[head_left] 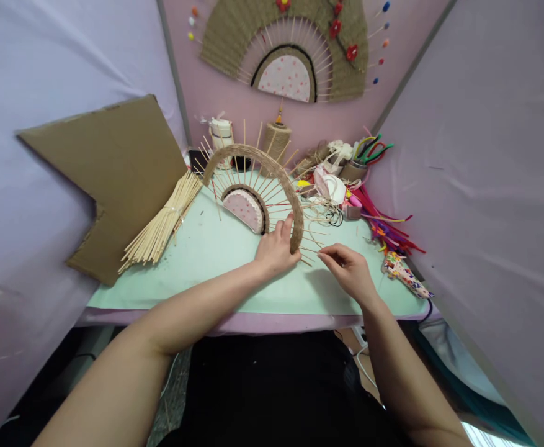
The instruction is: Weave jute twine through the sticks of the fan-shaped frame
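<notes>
A half-round fan frame point(244, 211) lies on the table, with a pink spotted half-disc at its core and thin wooden sticks raying outward. A brown twine band point(253, 153) arches across the sticks. My left hand point(278, 248) grips the band's lower right end, fingers on its inner side and thumb near the bottom. My right hand point(348, 268) is closed in a pinch at the outer tip of a thin stick point(309, 250), just right of the band. Exactly how the fingertips meet the stick is too small to make out.
A tied bundle of sticks point(164, 220) and bent cardboard point(113, 167) stand at left. Behind the frame is a twine cone point(277, 141). Pipe cleaners point(378, 211), loose craft bits and a patterned glue gun point(404, 274) lie at right. A finished fan point(285, 49) hangs on the back wall.
</notes>
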`<state>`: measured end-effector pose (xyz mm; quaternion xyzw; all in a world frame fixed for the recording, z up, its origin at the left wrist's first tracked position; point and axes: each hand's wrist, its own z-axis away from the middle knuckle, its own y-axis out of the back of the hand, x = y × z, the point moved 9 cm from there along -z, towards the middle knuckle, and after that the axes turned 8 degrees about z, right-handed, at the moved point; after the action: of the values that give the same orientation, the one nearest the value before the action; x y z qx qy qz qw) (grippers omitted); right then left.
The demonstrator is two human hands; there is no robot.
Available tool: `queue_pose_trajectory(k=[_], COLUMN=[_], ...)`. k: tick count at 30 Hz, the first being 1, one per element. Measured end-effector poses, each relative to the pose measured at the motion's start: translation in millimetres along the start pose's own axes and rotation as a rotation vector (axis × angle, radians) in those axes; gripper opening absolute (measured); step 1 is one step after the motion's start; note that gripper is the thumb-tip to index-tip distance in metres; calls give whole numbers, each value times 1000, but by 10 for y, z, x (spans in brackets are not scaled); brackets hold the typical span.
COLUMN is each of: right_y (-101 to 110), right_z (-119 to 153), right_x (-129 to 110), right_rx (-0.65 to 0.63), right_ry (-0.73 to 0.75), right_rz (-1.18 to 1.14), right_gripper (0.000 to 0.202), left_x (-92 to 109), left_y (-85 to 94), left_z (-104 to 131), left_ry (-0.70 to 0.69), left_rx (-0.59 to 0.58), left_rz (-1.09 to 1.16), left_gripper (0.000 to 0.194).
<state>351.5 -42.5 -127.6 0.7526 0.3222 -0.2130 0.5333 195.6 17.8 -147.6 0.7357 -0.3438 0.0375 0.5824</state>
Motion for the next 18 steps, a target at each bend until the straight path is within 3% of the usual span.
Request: queue_pose_trajectory(k=[5, 9, 15, 18], right_y=[142, 118, -77, -198], right_z=[-81, -278, -401, -417], right_x=[204, 161, 94, 104], right_rx=[141, 197, 158, 59], right_ry=[-63, -75, -108, -131], right_rz=[22, -16, -249, -369], right_gripper=[23, 25, 24, 20], left_x=[-3, -11, -8, -16], left_y=[-11, 17, 61, 74], left_z=[-2, 7, 18, 34], left_ry=[-2, 13, 30, 44], left_rx=[-4, 4, -5, -13], left_rz=[-10, -9, 19, 36], left_gripper=[88, 90, 94, 94])
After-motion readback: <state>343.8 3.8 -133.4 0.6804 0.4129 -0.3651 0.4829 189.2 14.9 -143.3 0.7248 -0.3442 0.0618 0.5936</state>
